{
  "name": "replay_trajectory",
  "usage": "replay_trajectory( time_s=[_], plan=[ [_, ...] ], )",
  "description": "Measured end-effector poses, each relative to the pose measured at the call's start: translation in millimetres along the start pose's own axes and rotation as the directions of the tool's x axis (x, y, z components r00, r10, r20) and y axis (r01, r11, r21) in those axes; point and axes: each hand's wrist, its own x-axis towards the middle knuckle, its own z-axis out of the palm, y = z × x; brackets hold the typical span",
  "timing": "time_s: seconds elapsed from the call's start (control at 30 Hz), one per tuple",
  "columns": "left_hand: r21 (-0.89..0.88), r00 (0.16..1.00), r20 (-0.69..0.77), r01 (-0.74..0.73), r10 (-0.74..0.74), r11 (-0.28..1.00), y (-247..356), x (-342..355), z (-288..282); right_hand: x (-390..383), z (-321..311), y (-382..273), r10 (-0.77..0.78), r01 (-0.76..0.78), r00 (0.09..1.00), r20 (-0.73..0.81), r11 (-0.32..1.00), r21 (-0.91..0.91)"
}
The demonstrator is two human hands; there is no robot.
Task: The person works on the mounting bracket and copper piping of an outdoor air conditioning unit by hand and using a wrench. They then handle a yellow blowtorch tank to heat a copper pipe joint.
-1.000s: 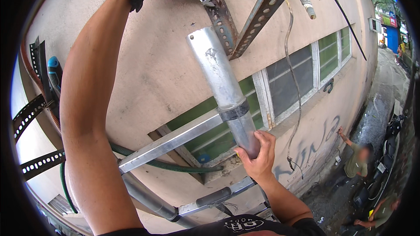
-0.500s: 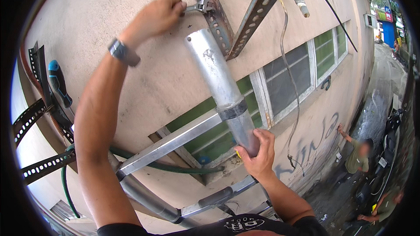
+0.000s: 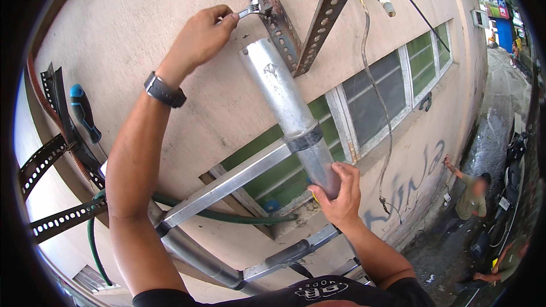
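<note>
My left hand [image 3: 206,35] is closed round the handle of an adjustable wrench [image 3: 254,9]. The wrench's jaw sits against a rusty slotted angle bar [image 3: 284,38] fixed to the wall; whatever is in the jaw is too small to make out. My right hand [image 3: 340,195] grips the lower part of a ladder's round metal rail [image 3: 284,99], fingers wrapped round the tube. The rail's upper end stops just below the wrench. A square rung [image 3: 227,185] joins it to the other rail [image 3: 199,254].
A slotted steel brace [image 3: 330,23] slants up beside the bar. A blue-black screwdriver [image 3: 84,111] stands near slotted bars [image 3: 67,220] and a green hose [image 3: 222,219] at left. Louvred windows [image 3: 375,96] line the wall. Far below, two people [image 3: 472,199] are beside motorcycles [image 3: 506,176].
The wrench handle has swung slightly downward at my left hand, and my wrist has turned. My right hand stays on the rail. The view has shifted a little.
</note>
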Motion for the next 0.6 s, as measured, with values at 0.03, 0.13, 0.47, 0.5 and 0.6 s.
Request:
replay_trajectory(
  time_s=[0.03, 0.13, 0.47, 0.5, 0.6],
  plan=[
    [0.056, 1.000, 0.016, -0.019, 0.018, 0.998, -2.5, 6.8, -5.6, -0.3, 0.3, -0.6, 0.002, -0.002, 1.000, -0.002, 1.000, 0.003],
    [0.172, 0.991, 0.038, -0.130, 0.125, 0.977, -25.6, 35.5, -13.5, 0.1, 1.3, -1.6, -0.001, 0.001, 1.000, -0.002, 1.000, 0.015],
    [0.269, 0.964, 0.157, -0.252, 0.215, 0.930, -18.7, 84.6, -30.7, 0.1, 1.7, 0.7, -0.012, 0.012, 1.000, -0.013, 1.000, 0.000],
    [0.262, 0.961, 0.165, -0.261, 0.223, 0.929, -18.6, 87.7, -28.7, -0.3, 1.0, 1.0, -0.009, 0.009, 1.000, -0.012, 1.000, -0.003],
    [0.248, 0.955, 0.166, -0.282, 0.246, 0.927, -22.5, 100.8, -23.6, 1.5, -1.5, 1.8, -0.014, 0.014, 1.000, -0.012, 1.000, -0.018]
  ],
)
